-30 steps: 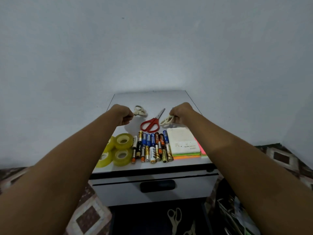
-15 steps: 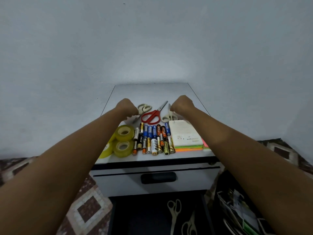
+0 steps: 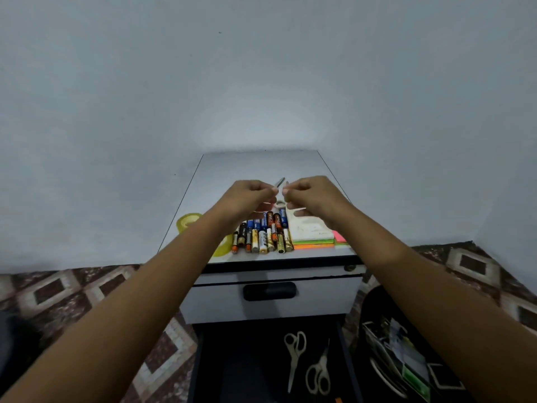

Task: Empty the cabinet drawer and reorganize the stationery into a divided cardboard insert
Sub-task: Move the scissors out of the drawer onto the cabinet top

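Head view, the only one. Left hand [image 3: 250,196] and right hand [image 3: 312,196] meet above the cabinet top [image 3: 261,167], fingers curled and knuckles nearly touching. Both pinch pale-handled scissors [image 3: 280,203]: a grey blade tip pokes up between them and handle loops show below. One pair or two, cannot tell. Under the wrists, batteries [image 3: 261,235] in a row, tape rolls [image 3: 189,222] to the left, note pads [image 3: 312,232] to the right. Lower drawer [image 3: 232,359] stands open with spare scissors [image 3: 295,351] lying in it, two pairs. No cardboard insert in sight. Judgement: this is the emptying step, with scissors about to be set down behind the batteries. To do it well, close the blades, point them away and lay them flat on the bare strip. Keep clear of the batteries, which would likely roll if nudged.
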Demonstrator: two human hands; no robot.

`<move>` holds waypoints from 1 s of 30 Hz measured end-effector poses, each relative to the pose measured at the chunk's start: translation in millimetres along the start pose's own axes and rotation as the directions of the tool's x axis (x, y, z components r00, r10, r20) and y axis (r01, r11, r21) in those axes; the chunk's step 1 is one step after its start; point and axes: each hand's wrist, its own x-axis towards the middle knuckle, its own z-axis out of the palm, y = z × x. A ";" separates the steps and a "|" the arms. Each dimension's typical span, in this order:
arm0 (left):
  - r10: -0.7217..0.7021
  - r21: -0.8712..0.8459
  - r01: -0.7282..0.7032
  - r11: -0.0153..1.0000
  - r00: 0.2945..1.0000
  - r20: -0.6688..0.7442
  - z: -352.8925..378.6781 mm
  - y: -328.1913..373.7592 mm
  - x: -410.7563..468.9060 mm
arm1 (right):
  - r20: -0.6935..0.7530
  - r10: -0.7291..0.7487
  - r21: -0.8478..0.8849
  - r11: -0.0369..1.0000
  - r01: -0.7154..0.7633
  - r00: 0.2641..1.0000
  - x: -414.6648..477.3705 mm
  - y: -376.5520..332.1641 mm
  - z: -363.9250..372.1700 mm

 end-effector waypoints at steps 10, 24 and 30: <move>-0.134 -0.153 0.151 0.977 0.984 0.114 34.5 -61.3 -98.7 | 0.152 0.093 0.061 0.993 -0.103 0.984 -104.0 71.3 17.5; -0.564 0.104 0.555 0.825 0.820 0.101 129.7 -238.7 -127.0 | 0.057 0.554 -0.102 0.831 -0.547 0.831 -158.3 261.8 87.5; -0.571 0.205 0.558 0.804 0.821 0.004 161.5 -273.4 -103.6 | 0.005 0.588 -0.274 0.779 -0.564 0.809 -145.2 299.1 110.1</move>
